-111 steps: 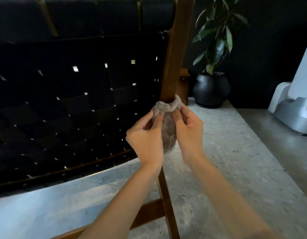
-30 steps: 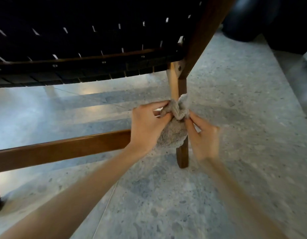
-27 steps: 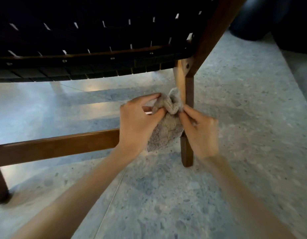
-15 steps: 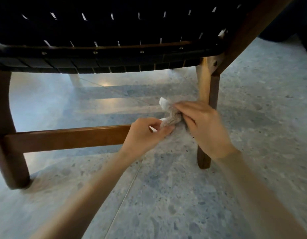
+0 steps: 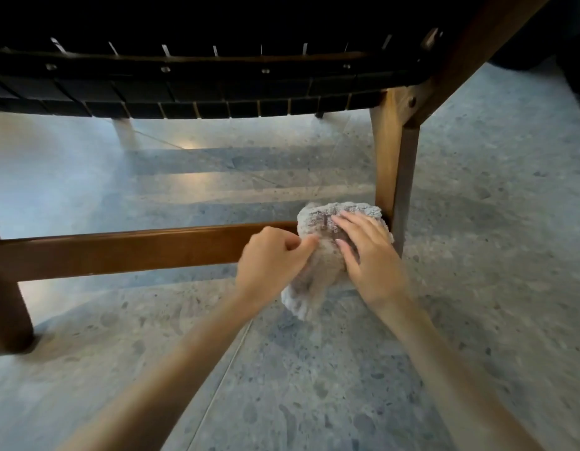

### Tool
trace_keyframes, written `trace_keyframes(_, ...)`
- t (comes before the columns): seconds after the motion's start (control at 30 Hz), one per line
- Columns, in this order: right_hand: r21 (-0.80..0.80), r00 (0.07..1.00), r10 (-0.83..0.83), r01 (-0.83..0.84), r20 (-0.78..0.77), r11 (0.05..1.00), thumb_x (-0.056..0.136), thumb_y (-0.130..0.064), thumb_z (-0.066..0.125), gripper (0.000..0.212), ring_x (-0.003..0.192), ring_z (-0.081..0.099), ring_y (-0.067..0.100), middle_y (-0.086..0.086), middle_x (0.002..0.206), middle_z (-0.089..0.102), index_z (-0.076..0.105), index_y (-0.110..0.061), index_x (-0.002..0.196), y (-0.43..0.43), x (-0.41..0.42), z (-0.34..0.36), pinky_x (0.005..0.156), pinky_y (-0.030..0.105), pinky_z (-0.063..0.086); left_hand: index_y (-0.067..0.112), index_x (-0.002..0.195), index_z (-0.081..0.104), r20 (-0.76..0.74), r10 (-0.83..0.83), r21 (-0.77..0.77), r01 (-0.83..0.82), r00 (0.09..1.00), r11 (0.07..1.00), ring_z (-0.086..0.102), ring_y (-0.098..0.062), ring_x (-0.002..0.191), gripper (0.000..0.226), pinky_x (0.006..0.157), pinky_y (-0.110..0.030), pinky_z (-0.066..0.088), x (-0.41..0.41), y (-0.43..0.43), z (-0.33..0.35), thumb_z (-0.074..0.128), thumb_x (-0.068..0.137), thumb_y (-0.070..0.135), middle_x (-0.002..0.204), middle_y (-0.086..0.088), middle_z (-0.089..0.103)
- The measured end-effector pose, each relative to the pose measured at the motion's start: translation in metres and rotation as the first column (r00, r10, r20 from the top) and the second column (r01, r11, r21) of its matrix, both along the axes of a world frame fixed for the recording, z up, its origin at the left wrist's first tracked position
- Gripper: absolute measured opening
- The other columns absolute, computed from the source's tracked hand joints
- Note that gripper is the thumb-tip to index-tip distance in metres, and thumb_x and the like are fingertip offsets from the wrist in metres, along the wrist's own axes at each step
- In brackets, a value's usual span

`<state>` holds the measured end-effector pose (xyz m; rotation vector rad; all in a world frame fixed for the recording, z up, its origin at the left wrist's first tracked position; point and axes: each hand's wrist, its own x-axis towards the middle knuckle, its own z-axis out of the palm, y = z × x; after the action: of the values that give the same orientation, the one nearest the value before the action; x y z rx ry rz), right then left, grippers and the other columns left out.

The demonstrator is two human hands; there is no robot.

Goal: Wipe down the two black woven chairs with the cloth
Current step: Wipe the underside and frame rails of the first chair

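Observation:
The black woven chair (image 5: 197, 92) fills the top of the view, seen low from behind, with its brown wooden frame. A grey-beige fuzzy cloth (image 5: 318, 271) is draped over the right end of the low wooden crossbar (image 5: 119, 252), beside the right rear leg (image 5: 396, 164). My right hand (image 5: 366, 255) lies flat on the cloth, fingers spread, pressing it to the bar. My left hand (image 5: 272, 262) pinches the cloth's left edge against the bar. A second chair is not in view.
Speckled grey stone floor (image 5: 314, 385) lies all around. The chair's left rear leg (image 5: 5, 307) stands at the left edge. A front leg (image 5: 124, 131) shows under the seat. Something dark (image 5: 555, 43) sits at the top right.
Both hands carried the cloth down the right rear leg, then onto the right end of the crossbar. The bunched cloth is now spread over the bar. My view has dropped lower.

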<state>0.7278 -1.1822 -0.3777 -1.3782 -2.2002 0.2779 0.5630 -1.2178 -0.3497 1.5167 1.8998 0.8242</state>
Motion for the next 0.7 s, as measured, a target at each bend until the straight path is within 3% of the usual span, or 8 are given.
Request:
trace_keyframes(0.07, -0.028, 0.998, 0.049, -0.048, 0.042, 0.998, 0.097, -0.006, 0.05, 0.04, 0.139, 0.034, 0.019, 0.003, 0.145, 0.046, 0.051, -0.012, 0.137, 0.0, 0.004, -0.003, 0.117, 0.022, 0.01, 0.005, 0.055, 0.054, 0.061, -0.061, -0.001, 0.062, 0.996, 0.998, 0.036, -0.009, 0.042, 0.054, 0.046, -0.018, 0.026, 0.009, -0.006, -0.004, 0.056, 0.092, 0.044, 0.046, 0.003, 0.043)
trace_keyframes(0.13, -0.017, 0.988, 0.093, -0.091, 0.122, 0.996, 0.095, -0.006, 0.052, 0.046, 0.142, 0.03, 0.021, 0.004, 0.149, 0.04, 0.045, -0.011, 0.141, 0.005, 0.01, -0.003, 0.12, 0.033, 0.011, 0.018, 0.063, 0.055, -0.279, -0.02, 0.106, 0.051, 0.96, 0.993, 0.046, -0.006, 0.059, 0.037, 0.055, -0.018, 0.031, 0.009, -0.01, -0.005, 0.059, 0.09, 0.043, 0.063, 0.008, 0.053)
trace_keyframes(0.2, -0.064, 0.963, 0.151, -0.14, 0.224, 0.988, 0.096, -0.019, 0.054, 0.057, 0.146, 0.017, 0.018, 0.001, 0.155, 0.028, 0.031, -0.015, 0.148, 0.01, 0.015, -0.001, 0.12, 0.031, 0.003, 0.019, 0.09, 0.06, -0.535, 0.078, 0.243, 0.064, 0.842, 0.968, 0.049, -0.016, 0.084, 0.021, 0.071, -0.026, 0.038, 0.003, -0.011, -0.005, 0.067, 0.085, 0.038, 0.09, 0.001, 0.055)
trace_keyframes(0.3, -0.127, 0.922, 0.216, -0.184, 0.32, 0.975, 0.091, -0.051, 0.052, 0.079, 0.148, 0.005, 0.016, -0.001, 0.159, 0.018, 0.014, -0.02, 0.152, 0.022, 0.019, 0.001, 0.118, 0.029, -0.005, 0.01, 0.121, 0.056, -0.582, -0.003, 0.34, 0.246, 0.813, 0.907, 0.051, -0.028, 0.106, 0.052, 0.094, -0.037, 0.04, -0.002, -0.003, -0.009, 0.074, 0.079, 0.034, 0.119, -0.011, 0.055)
trace_keyframes(0.4, -0.098, 0.878, 0.216, -0.193, 0.426, 0.976, 0.082, -0.062, 0.058, 0.095, 0.146, 0.013, 0.023, 0.005, 0.155, 0.025, 0.015, -0.014, 0.152, 0.028, 0.017, 0.0, 0.12, 0.034, 0.0, 0.006, 0.151, 0.009, -0.805, -0.244, 0.04, 0.461, 0.54, 0.887, 0.013, -0.028, 0.146, 0.08, 0.118, -0.045, 0.001, 0.001, 0.013, -0.02, 0.044, 0.094, 0.051, 0.158, -0.01, 0.015)
trace_keyframes(0.5, -0.044, 0.825, 0.173, -0.178, 0.538, 0.983, 0.077, -0.055, 0.068, 0.098, 0.14, 0.024, 0.026, 0.009, 0.147, 0.032, 0.02, -0.009, 0.15, 0.032, 0.016, -0.002, 0.119, 0.036, 0.006, 0.002, 0.149, -0.008, -0.895, -0.293, -0.111, 0.467, 0.338, 0.877, 0.004, -0.03, 0.147, 0.085, 0.116, -0.044, -0.011, 0.006, 0.033, -0.03, 0.036, 0.097, 0.052, 0.159, -0.013, 0.007)
trace_keyframes(0.6, -0.013, 0.789, 0.119, -0.139, 0.603, 0.99, 0.078, -0.046, 0.071, 0.087, 0.129, 0.037, 0.028, 0.011, 0.137, 0.042, 0.03, -0.009, 0.145, 0.042, 0.015, 0.0, 0.112, 0.037, 0.022, -0.002, 0.145, 0.014, -0.889, -0.305, -0.117, 0.472, 0.343, 0.874, 0.031, -0.031, 0.134, 0.087, 0.118, -0.042, 0.0, 0.018, 0.048, -0.029, 0.051, 0.09, 0.054, 0.142, -0.015, 0.035)
trace_keyframes(0.7, 0.1, 0.756, 0.028, -0.123, 0.654, 0.987, 0.081, -0.036, 0.073, 0.065, 0.111, 0.052, 0.03, 0.011, 0.119, 0.055, 0.046, -0.009, 0.134, 0.047, 0.012, -0.004, 0.099, 0.039, 0.037, 0.003, 0.131, 0.031, -0.886, -0.249, -0.039, 0.473, 0.392, 0.88, 0.045, -0.027, 0.116, 0.067, 0.113, -0.039, 0.021, 0.02, 0.052, -0.036, 0.051, 0.089, 0.052, 0.125, -0.01, 0.047)
